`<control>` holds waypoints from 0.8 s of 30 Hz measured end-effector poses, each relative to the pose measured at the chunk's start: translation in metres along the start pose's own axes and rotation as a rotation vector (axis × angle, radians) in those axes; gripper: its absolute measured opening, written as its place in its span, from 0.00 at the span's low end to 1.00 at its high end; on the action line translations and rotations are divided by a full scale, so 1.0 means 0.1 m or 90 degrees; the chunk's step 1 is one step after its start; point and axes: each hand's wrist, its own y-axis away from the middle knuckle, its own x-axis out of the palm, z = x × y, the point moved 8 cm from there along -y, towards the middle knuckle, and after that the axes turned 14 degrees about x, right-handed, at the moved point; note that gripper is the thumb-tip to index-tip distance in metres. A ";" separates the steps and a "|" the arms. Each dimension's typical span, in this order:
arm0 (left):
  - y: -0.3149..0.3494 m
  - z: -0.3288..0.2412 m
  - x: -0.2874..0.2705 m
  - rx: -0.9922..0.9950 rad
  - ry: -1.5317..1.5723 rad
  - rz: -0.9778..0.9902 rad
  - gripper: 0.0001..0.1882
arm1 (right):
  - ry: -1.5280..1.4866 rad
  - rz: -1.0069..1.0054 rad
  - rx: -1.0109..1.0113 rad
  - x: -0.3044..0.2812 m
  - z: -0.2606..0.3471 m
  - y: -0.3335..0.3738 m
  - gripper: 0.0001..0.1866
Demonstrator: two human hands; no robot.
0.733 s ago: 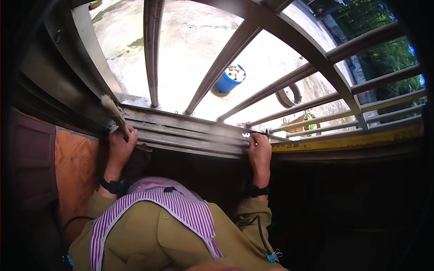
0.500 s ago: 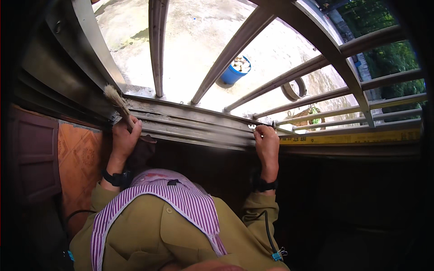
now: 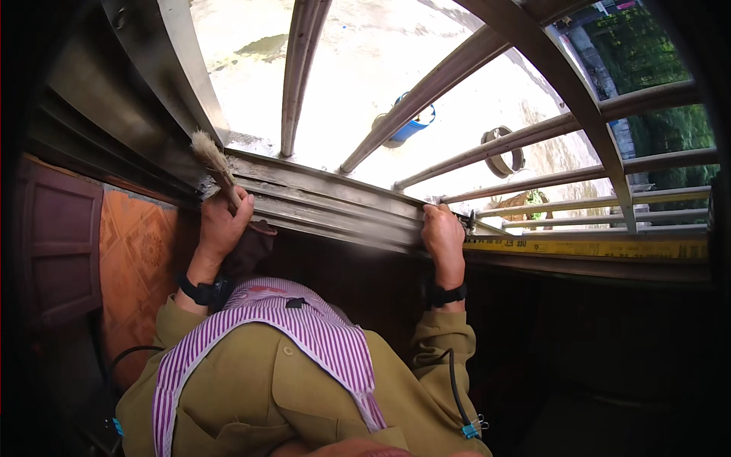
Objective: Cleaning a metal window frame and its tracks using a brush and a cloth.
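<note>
My left hand (image 3: pixel 221 225) is closed around the handle of a brush (image 3: pixel 215 164) with pale, frayed bristles. The bristles point up and away from me, at the left end of the metal window track (image 3: pixel 320 202), near the corner of the frame. On the right, my right hand (image 3: pixel 443 242) is closed, its fingertips at the edge of the track. What it holds, if anything, is hidden. Just right of those fingers is a small dark fitting (image 3: pixel 467 222). A dark cloth (image 3: pixel 247 247) hangs below the track beside my left hand.
Metal bars (image 3: pixel 304 76) cross the window opening beyond the track. Outside on pale ground are a blue bucket (image 3: pixel 415 126) and a round ring-shaped object (image 3: pixel 502 152). A yellow strip (image 3: pixel 586 248) runs along the right sill. Orange tiles (image 3: pixel 135 259) and a dark panel (image 3: pixel 65 251) are at left.
The view has shifted, so the window and bucket sit further right. My right hand has moved left along the track, away from the dark fitting. My left hand still holds the brush.
</note>
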 end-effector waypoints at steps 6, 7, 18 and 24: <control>0.01 0.01 0.00 -0.003 0.000 0.008 0.07 | -0.143 0.016 -0.005 -0.12 -0.01 -0.03 0.10; 0.01 0.02 0.00 0.000 -0.007 0.009 0.07 | -0.164 -0.034 -0.004 -0.20 -0.07 -0.04 0.09; 0.00 0.02 -0.04 0.013 -0.013 0.009 0.07 | 0.038 0.026 -0.092 0.03 0.44 -0.19 0.09; 0.01 0.00 0.00 0.006 0.032 0.009 0.08 | 0.029 -0.025 -0.114 -0.05 0.41 -0.14 0.09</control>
